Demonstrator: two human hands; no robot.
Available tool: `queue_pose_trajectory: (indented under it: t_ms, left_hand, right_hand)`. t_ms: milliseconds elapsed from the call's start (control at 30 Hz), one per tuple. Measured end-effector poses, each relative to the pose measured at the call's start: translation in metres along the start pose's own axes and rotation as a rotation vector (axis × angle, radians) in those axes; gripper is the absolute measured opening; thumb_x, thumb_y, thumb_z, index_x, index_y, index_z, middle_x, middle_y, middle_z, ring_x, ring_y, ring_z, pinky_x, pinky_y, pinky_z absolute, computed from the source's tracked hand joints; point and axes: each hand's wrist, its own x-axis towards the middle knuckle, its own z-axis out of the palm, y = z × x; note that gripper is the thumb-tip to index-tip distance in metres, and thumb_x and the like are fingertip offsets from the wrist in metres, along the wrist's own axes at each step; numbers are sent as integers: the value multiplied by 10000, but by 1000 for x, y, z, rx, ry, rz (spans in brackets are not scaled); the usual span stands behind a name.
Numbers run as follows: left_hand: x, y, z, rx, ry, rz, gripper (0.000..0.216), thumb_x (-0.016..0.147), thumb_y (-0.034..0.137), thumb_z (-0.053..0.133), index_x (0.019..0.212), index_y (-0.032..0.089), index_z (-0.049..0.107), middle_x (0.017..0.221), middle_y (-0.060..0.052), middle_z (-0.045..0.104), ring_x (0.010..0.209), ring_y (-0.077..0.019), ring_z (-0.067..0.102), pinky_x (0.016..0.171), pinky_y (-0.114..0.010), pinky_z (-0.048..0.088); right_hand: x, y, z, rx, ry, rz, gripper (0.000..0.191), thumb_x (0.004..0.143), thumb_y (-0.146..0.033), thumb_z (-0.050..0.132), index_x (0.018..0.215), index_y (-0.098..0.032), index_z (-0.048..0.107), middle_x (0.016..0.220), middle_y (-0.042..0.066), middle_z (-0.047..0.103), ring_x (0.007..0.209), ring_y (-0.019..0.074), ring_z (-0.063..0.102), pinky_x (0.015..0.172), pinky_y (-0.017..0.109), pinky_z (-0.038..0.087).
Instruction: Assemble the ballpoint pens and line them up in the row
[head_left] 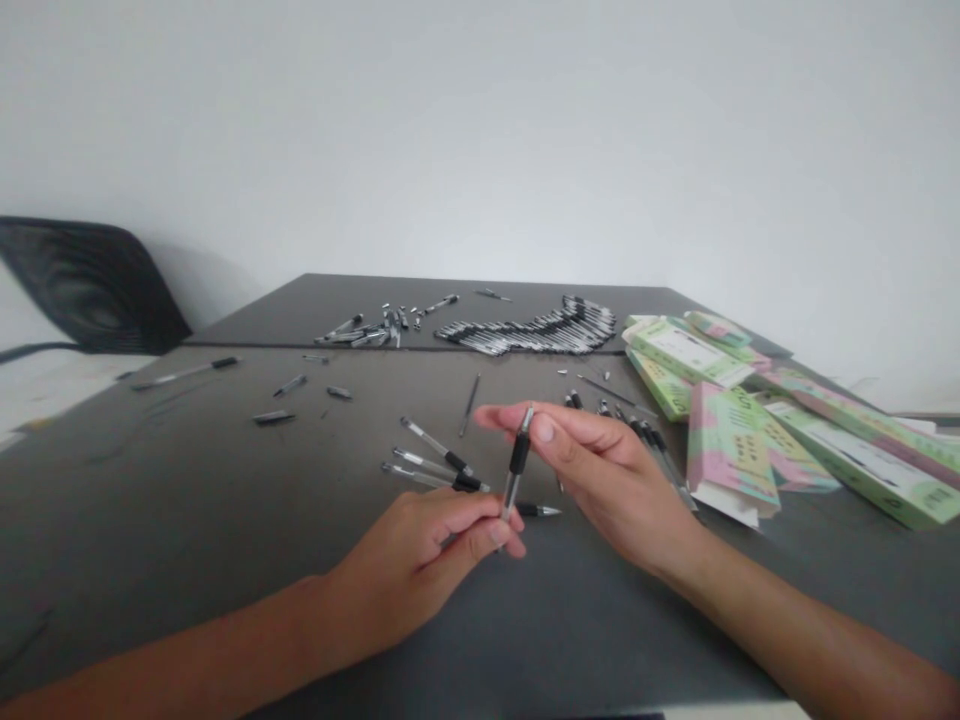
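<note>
Between my hands a clear-barrelled pen with a black grip stands nearly upright, tip upward. My left hand pinches its lower barrel between thumb and fingers. At the top, the thumb and fingers of my right hand close on the metallic tip. Just beyond my left hand, several similar pens lie fanned out on the dark table. One pen's silver tip shows to the right of my left fingers. More pens lie beside my right hand, partly hidden by it.
Green and pink cartons are piled at the right. A long row of pens lies at the back, with a heap of pen parts left of it. Loose parts are scattered at left. A black chair stands at far left.
</note>
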Motion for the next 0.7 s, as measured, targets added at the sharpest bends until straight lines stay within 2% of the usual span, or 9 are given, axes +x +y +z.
queue_pose_trajectory:
  t_ms: [133, 433, 567, 700]
  left_hand:
    - [0, -3, 1, 18, -10, -9, 266, 1096, 281, 542, 1006, 263, 793, 1049, 56, 830, 946, -134, 769, 866, -216, 511]
    - [1, -8, 0, 26, -14, -15, 257, 1096, 282, 554, 1028, 270, 802, 1093, 62, 833, 1001, -135, 775, 880, -219, 505]
    - [1, -8, 0, 22, -15, -14, 257, 1094, 274, 557, 1012, 272, 800, 1102, 71, 828, 988, -125, 768, 883, -203, 502]
    - [2, -6, -1, 11, -15, -12, 261, 1090, 271, 561, 982, 271, 798, 1082, 77, 826, 922, -113, 759, 871, -196, 501]
  right_hand:
    - [3, -3, -3, -44, 57, -19, 197, 990, -427, 750, 1145, -361, 853, 1264, -10, 819, 1271, 236, 736, 1196, 455, 521]
    - [6, -6, -5, -87, 97, -13, 156, 942, -436, 803, 1065, -371, 874, 1164, -12, 848, 1164, 222, 785, 1095, 395, 594]
    - [7, -3, -6, -79, 82, -21, 148, 967, -425, 780, 1075, -382, 872, 1171, -26, 849, 1177, 195, 774, 1114, 357, 570]
    - [7, 1, -5, -69, 61, -17, 162, 972, -415, 776, 1104, -381, 865, 1207, -19, 841, 1199, 197, 762, 1128, 370, 554]
